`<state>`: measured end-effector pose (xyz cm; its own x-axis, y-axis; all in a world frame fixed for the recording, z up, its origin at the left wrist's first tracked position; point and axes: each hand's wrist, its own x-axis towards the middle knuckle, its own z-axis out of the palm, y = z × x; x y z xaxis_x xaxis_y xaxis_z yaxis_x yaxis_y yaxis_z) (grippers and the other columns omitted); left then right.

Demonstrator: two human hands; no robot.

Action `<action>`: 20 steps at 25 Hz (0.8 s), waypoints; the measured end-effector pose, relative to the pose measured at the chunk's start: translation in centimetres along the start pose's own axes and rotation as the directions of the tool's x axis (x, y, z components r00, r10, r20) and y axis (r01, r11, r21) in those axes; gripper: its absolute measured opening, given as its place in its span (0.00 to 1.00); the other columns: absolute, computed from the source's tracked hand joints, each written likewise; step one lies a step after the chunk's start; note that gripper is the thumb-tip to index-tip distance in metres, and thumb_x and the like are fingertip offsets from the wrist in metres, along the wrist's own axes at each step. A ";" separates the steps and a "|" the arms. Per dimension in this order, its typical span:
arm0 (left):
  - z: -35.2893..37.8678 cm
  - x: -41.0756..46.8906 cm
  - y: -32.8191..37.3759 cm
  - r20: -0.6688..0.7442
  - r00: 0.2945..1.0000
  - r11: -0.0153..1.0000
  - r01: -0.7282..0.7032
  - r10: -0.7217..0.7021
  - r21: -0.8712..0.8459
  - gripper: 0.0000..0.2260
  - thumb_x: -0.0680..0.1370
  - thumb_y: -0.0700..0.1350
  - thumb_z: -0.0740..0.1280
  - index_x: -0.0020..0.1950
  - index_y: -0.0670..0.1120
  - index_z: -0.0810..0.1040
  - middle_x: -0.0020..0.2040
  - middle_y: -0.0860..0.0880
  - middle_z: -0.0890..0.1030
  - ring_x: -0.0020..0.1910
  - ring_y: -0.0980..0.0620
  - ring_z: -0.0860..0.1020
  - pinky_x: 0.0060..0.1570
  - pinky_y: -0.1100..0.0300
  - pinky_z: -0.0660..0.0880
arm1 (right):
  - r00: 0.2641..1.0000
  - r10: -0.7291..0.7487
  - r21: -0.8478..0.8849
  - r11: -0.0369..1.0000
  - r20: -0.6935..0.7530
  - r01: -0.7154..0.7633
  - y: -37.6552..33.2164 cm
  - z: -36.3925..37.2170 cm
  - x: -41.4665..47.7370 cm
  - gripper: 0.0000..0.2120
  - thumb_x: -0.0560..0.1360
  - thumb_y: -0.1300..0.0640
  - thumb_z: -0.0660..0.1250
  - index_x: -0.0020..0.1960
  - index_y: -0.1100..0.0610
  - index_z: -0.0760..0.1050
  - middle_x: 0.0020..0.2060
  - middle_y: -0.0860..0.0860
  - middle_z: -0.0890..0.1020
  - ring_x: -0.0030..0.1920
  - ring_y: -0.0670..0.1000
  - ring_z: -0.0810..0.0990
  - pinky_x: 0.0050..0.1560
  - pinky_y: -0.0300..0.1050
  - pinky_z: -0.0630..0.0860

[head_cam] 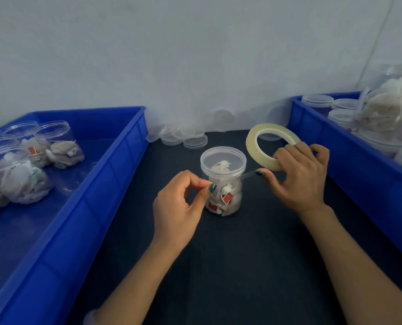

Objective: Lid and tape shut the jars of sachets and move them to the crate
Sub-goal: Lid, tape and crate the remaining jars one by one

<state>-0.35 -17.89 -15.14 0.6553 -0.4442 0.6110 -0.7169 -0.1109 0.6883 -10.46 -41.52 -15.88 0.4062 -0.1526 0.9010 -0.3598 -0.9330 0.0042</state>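
A clear lidded jar [223,181] full of white sachets with red tags stands upright on the dark table between my hands. My right hand [301,174] grips a roll of clear tape [267,143] just right of the jar. A strip of tape [249,175] runs from under my right thumb to the jar's side below the lid. My left hand [183,202] is at the jar's left side, its thumb and forefinger pinched together against the jar wall; whether they hold the tape's end is unclear.
A blue crate [115,174] on the left holds several open jars of sachets [54,146]. Another blue crate [350,158] on the right holds lidded jars and a big jar of sachets [392,106]. Loose clear lids [190,137] lie by the back wall.
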 end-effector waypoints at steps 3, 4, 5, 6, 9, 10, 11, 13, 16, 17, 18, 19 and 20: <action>0.1 0.3 -0.4 -0.009 1.000 1.000 0.028 -0.028 0.001 0.05 0.75 0.49 0.71 0.43 0.49 0.79 0.40 0.60 0.80 0.33 0.61 0.73 0.33 0.70 0.66 | 1.000 0.018 0.004 1.000 0.012 -0.018 -0.4 0.2 0.0 0.28 0.79 0.33 0.53 0.39 0.56 0.72 0.36 0.52 0.78 0.42 0.57 0.76 0.52 0.52 0.62; 0.2 0.5 -0.5 -0.015 0.999 0.999 0.036 -0.036 -0.002 0.05 0.75 0.50 0.70 0.43 0.49 0.79 0.40 0.60 0.80 0.33 0.60 0.73 0.33 0.69 0.67 | 1.000 0.026 0.009 1.000 0.015 -0.026 -0.5 0.2 0.1 0.28 0.79 0.33 0.53 0.39 0.56 0.72 0.37 0.52 0.78 0.42 0.57 0.76 0.52 0.52 0.62; 0.4 0.6 -0.5 -0.022 0.999 0.999 0.043 -0.043 -0.002 0.05 0.75 0.50 0.70 0.44 0.49 0.79 0.40 0.60 0.80 0.34 0.59 0.73 0.33 0.68 0.67 | 0.999 0.036 0.013 0.999 0.022 -0.036 -0.6 0.3 0.1 0.28 0.79 0.33 0.53 0.39 0.56 0.72 0.37 0.52 0.78 0.43 0.57 0.76 0.52 0.52 0.62; 0.5 0.8 -0.5 -0.033 0.998 0.999 0.052 -0.052 0.000 0.04 0.76 0.49 0.71 0.44 0.50 0.79 0.40 0.61 0.79 0.34 0.58 0.73 0.33 0.67 0.68 | 0.998 0.047 0.018 0.999 0.032 -0.047 -0.6 0.3 0.1 0.28 0.79 0.33 0.52 0.40 0.56 0.73 0.37 0.53 0.78 0.43 0.57 0.76 0.53 0.52 0.62; 1.1 1.4 -0.5 -0.074 0.994 0.997 0.082 -0.083 -0.012 0.08 0.75 0.48 0.73 0.48 0.53 0.75 0.40 0.61 0.80 0.34 0.58 0.74 0.33 0.67 0.69 | 0.995 0.077 0.036 0.996 0.068 -0.080 -0.8 0.4 0.0 0.26 0.79 0.34 0.54 0.40 0.56 0.74 0.39 0.53 0.79 0.44 0.56 0.76 0.53 0.52 0.62; 1.2 1.6 -0.5 -0.083 0.993 0.996 0.083 -0.084 -0.013 0.10 0.75 0.48 0.73 0.50 0.54 0.72 0.40 0.61 0.80 0.34 0.57 0.74 0.33 0.66 0.70 | 0.993 0.088 0.043 0.995 0.079 -0.092 -0.8 0.5 0.0 0.25 0.78 0.35 0.55 0.41 0.56 0.74 0.39 0.53 0.79 0.44 0.56 0.76 0.53 0.51 0.61; 1.4 1.7 -0.5 -0.086 0.993 0.997 0.076 -0.076 -0.003 0.12 0.74 0.50 0.72 0.52 0.54 0.71 0.40 0.61 0.80 0.34 0.56 0.74 0.33 0.66 0.70 | 0.991 0.097 0.049 0.994 0.087 -0.101 -0.9 0.5 0.0 0.24 0.78 0.36 0.56 0.41 0.56 0.74 0.39 0.53 0.79 0.44 0.56 0.76 0.53 0.51 0.61; 1.5 1.9 -0.8 -0.078 0.995 0.997 0.072 -0.068 0.038 0.14 0.74 0.54 0.71 0.54 0.55 0.70 0.40 0.61 0.80 0.35 0.56 0.75 0.33 0.67 0.70 | 0.990 0.104 0.054 0.993 0.098 -0.109 -1.1 0.4 0.1 0.24 0.77 0.36 0.56 0.41 0.56 0.74 0.39 0.53 0.79 0.44 0.56 0.76 0.52 0.50 0.60; 1.4 2.2 -1.2 -0.078 0.990 0.993 0.120 -0.119 0.012 0.16 0.73 0.58 0.71 0.54 0.54 0.71 0.41 0.60 0.78 0.38 0.59 0.76 0.36 0.69 0.72 | 0.988 0.105 0.050 0.993 0.116 -0.111 -1.4 0.2 0.3 0.24 0.77 0.36 0.56 0.41 0.56 0.74 0.39 0.52 0.79 0.44 0.56 0.76 0.51 0.50 0.59; 1.4 2.2 -1.4 -0.076 0.989 0.992 0.126 -0.127 -0.015 0.14 0.74 0.54 0.72 0.54 0.54 0.72 0.43 0.60 0.78 0.39 0.60 0.76 0.38 0.69 0.73 | 0.987 0.102 0.051 0.993 0.123 -0.109 -1.6 0.1 0.3 0.23 0.77 0.36 0.56 0.41 0.56 0.74 0.39 0.52 0.79 0.43 0.56 0.75 0.51 0.50 0.60; 1.4 2.2 -1.5 -0.077 0.989 0.992 0.122 -0.124 -0.032 0.11 0.75 0.49 0.72 0.54 0.53 0.72 0.44 0.60 0.78 0.40 0.61 0.77 0.40 0.69 0.75 | 0.986 0.100 0.050 0.993 0.131 -0.107 -1.7 0.1 0.3 0.23 0.76 0.36 0.57 0.41 0.55 0.74 0.39 0.52 0.79 0.43 0.55 0.75 0.51 0.50 0.60; 1.3 2.1 -1.6 -0.087 0.989 0.992 0.120 -0.123 -0.039 0.09 0.77 0.44 0.71 0.54 0.52 0.73 0.46 0.60 0.78 0.42 0.61 0.78 0.43 0.67 0.76 | 0.985 0.102 0.051 0.993 0.138 -0.110 -1.7 0.0 0.4 0.23 0.76 0.36 0.57 0.41 0.55 0.74 0.39 0.52 0.79 0.44 0.55 0.75 0.51 0.50 0.60; 1.3 1.9 -1.6 -0.107 0.986 0.991 0.125 -0.129 -0.045 0.09 0.78 0.40 0.69 0.54 0.51 0.74 0.47 0.59 0.78 0.43 0.61 0.79 0.46 0.63 0.78 | 0.983 0.108 0.053 0.992 0.148 -0.117 -1.8 -0.1 0.4 0.23 0.76 0.36 0.57 0.41 0.55 0.74 0.39 0.52 0.79 0.44 0.55 0.75 0.51 0.51 0.60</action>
<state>1.78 -19.70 -15.56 0.7643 -0.3282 0.5551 -0.6177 -0.1255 0.7763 -9.72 -39.88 -15.48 0.4851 -0.2991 0.8218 -0.3599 -0.9247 -0.1241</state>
